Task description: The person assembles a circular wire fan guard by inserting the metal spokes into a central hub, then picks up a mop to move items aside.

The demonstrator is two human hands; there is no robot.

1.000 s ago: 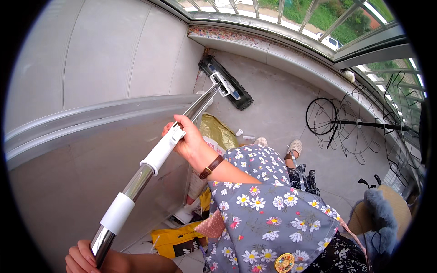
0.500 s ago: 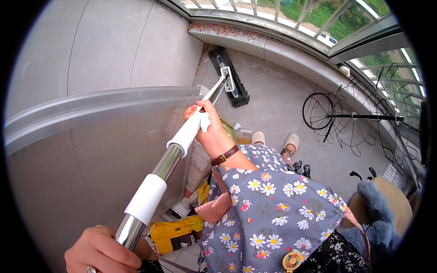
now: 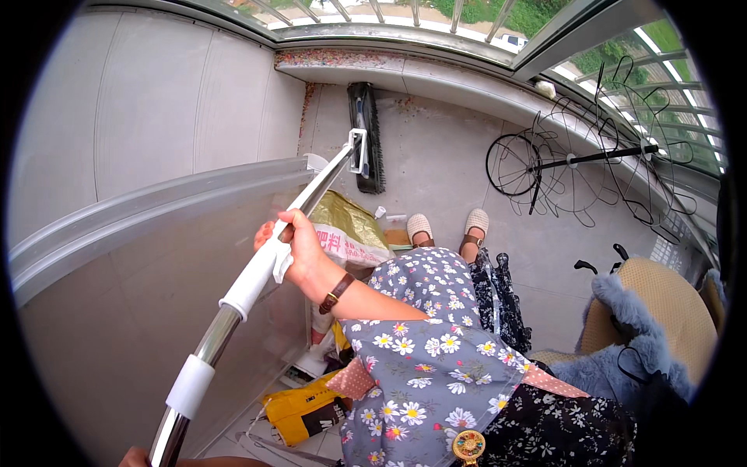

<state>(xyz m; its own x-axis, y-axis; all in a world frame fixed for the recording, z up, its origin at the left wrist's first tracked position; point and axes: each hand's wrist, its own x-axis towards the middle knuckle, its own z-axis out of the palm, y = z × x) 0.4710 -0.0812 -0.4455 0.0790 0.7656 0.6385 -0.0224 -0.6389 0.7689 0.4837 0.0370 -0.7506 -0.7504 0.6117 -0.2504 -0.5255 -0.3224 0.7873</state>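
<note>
A push broom with a black bristled head (image 3: 373,152) rests on the tiled floor near the far wall. Its white and chrome pole (image 3: 214,335) slants from there down to the lower left. Around the pole's white grip closes my right hand (image 3: 294,247), with a brown strap on its wrist. My left hand (image 3: 134,457) shows only in part at the bottom edge, closed at the pole's upper end. Between the pole and my body lies a gold-and-white sack (image 3: 346,226), close to my right hand.
A glass panel with a metal rail (image 3: 171,194) stands on the left. Colourful bits (image 3: 334,58) line the far ledge under a barred window. At right lie a black wire hanger rack (image 3: 572,161) and a tan chair (image 3: 669,300) with blue-grey fur. A yellow bag (image 3: 299,409) sits below.
The broom head has swung to lie more nearly straight away from me. The pole and my right hand have shifted left and lower, and my left hand has mostly slipped out of the picture.
</note>
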